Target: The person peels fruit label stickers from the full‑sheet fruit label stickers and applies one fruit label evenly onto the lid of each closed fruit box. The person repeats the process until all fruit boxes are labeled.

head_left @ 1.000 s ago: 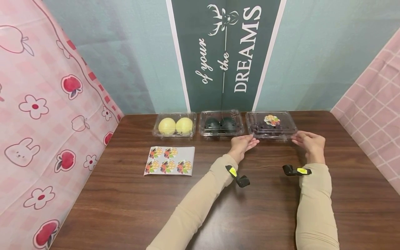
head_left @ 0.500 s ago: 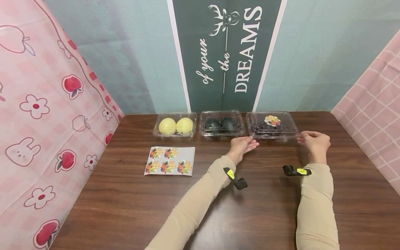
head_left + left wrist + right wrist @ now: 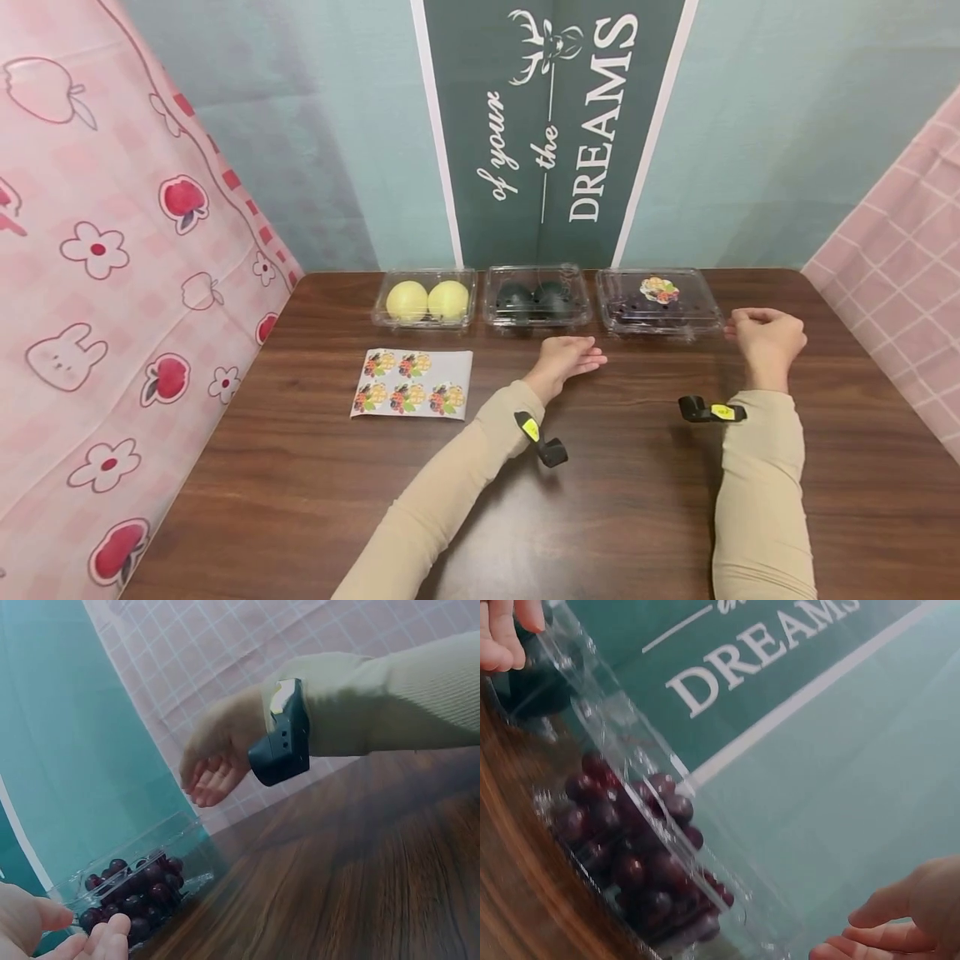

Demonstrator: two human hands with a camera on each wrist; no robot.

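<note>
A clear plastic clamshell box of dark red grapes [image 3: 641,862] stands at the table's back right, with a round fruit sticker [image 3: 659,291] on its lid. Just off the box's right front corner is my right hand [image 3: 765,342], its fingers loosely bent and holding nothing, as the left wrist view [image 3: 214,761] also shows. My left hand [image 3: 566,362] hovers in front of the gap between the grape box and the middle box, fingers nearly straight. To the left is a clear box [image 3: 537,318] with two dark green round fruits. Two pale yellow fruits [image 3: 427,301] fill the leftmost box.
A white sticker sheet [image 3: 411,383] with several round fruit stickers lies on the wooden table [image 3: 600,517] in front of the left box. A fabric backdrop [image 3: 360,150] hangs right behind the row of boxes, with pink cloth at both sides.
Both hands have drawn away from the grape box: the left toward the left and front, the right toward the right. The boxes and the sticker sheet stay in place; the head view shifts slightly.
</note>
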